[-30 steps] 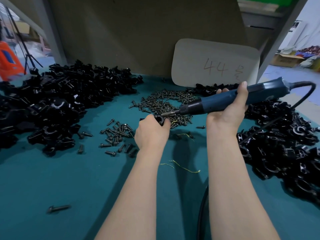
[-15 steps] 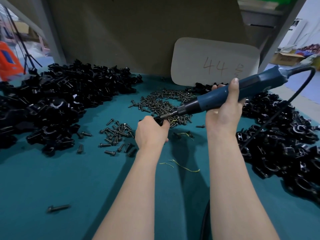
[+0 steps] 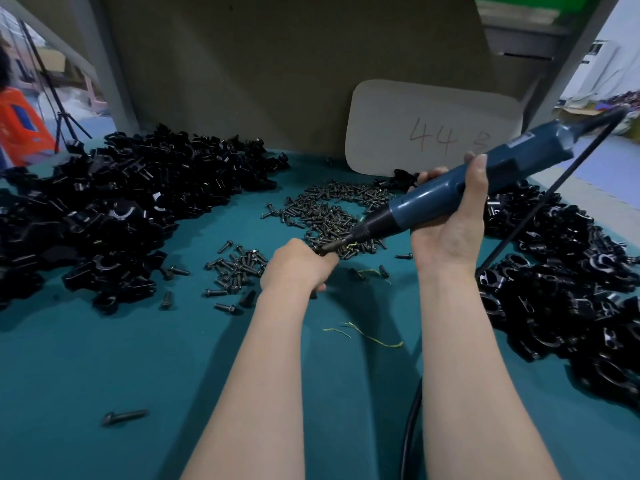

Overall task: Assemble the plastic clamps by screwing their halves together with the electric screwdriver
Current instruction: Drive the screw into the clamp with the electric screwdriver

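Teal cloth, matte and smooth, covers the table [image 3: 104, 358], backed by a flat brown board [image 3: 277, 64]. Against the board leans a pale card [image 3: 433, 129] with rounded corners and "44" written on it. Glossy black plastic clamp parts with curved saddles and sharp lugs lie in a wide left pile [image 3: 104, 209] and a right pile [image 3: 571, 289]. Dark metal screws form a heap [image 3: 332, 213] between the piles, with a smaller scatter [image 3: 239, 268] just beside the left wrist. One lone screw [image 3: 124, 416] lies well apart near the front, and a yellow thread [image 3: 367, 336] lies between the forearms.

Bare cloth runs from the front edge up between the two piles, and both forearms lie over it.

The left hand [image 3: 298, 268] is clenched round the clamp [image 3: 319, 251], which is almost wholly hidden in the fist; only a dark sliver shows at the knuckles. The right hand [image 3: 450, 223] wraps the blue barrel of the screwdriver [image 3: 408, 207], thumb across the top and fingers curled behind. The tool slants down to the left, its metal bit touching the clamp at the left fingers. Its black cable [image 3: 519, 230] hangs past the right pile.
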Motion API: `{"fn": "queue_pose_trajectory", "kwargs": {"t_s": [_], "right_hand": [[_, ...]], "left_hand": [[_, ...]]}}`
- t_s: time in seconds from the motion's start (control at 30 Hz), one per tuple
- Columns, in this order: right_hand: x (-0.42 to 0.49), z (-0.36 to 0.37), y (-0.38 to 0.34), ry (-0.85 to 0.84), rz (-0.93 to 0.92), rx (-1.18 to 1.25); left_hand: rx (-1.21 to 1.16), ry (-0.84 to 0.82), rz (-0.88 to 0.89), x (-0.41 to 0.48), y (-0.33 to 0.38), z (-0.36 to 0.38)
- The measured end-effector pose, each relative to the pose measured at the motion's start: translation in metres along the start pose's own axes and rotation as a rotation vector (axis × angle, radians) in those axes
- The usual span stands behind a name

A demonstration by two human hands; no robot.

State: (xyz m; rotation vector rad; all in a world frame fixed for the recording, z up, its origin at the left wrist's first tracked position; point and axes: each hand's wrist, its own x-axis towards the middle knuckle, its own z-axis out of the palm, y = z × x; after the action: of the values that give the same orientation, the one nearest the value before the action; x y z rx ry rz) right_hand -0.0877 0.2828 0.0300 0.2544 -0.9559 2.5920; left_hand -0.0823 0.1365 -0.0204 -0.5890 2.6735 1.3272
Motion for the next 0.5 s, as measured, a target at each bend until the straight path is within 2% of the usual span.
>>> {"fn": "queue_pose_trajectory", "kwargs": {"t_s": [0.1, 0.27, 0.37, 0.43, 0.5], "right_hand": [[0.001, 0.002, -0.003, -0.028, -0.003, 0.033], [0.004, -0.001, -0.013, -0.157, 0.015, 0.064], [0.006, -0.002, -0.015, -0.096, 0.001, 0.109], [0.008, -0.002, -0.014, 0.015, -0.018, 0.107], [0.011, -0.004, -0.012, 0.112, -0.027, 0.110]], "left_hand": [[0.048, 0.072, 0.042, 0.001, 0.000, 0.002], [-0.071, -0.133, -0.039, 0.001, -0.001, -0.007], [-0.079, -0.050, -0.037, 0.003, -0.005, -0.009], [-0.231, 0.084, 0.030, 0.007, -0.008, -0.006], [-0.587, 0.134, 0.044, 0.007, -0.006, -0.004]]}}
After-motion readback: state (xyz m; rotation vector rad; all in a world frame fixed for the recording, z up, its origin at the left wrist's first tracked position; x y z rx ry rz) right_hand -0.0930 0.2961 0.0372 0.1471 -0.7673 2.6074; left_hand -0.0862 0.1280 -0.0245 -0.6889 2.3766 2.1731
